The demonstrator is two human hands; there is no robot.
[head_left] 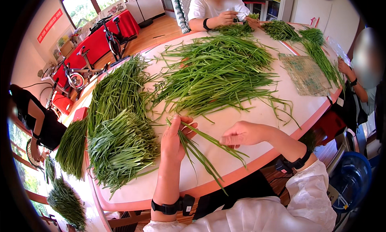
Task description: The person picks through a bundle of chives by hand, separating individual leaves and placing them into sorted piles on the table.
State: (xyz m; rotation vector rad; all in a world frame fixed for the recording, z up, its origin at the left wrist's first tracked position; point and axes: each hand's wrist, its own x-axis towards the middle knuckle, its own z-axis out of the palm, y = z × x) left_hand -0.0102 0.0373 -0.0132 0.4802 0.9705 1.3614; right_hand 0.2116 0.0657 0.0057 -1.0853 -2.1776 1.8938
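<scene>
My left hand [174, 137] is closed around the stalk ends of a few garlic chives [201, 161], whose long green leaves hang down to the right over the table's near side. To the right, my right hand [247, 134] has its thumb and fingers pinched together at one of these leaves. Beyond both hands lies a large loose heap of garlic chives [221, 71]. Beside my left forearm is a thick, neater stack of chives [122, 147], and another long pile [118, 91] lies behind it.
Around the white table [257, 111] with its pink edge, a person [219, 13] opposite and another person [362, 79] at right handle chives. A woven mat [305, 74] lies at right. A third person [40, 119] is at left. A blue tub [354, 175] stands at lower right.
</scene>
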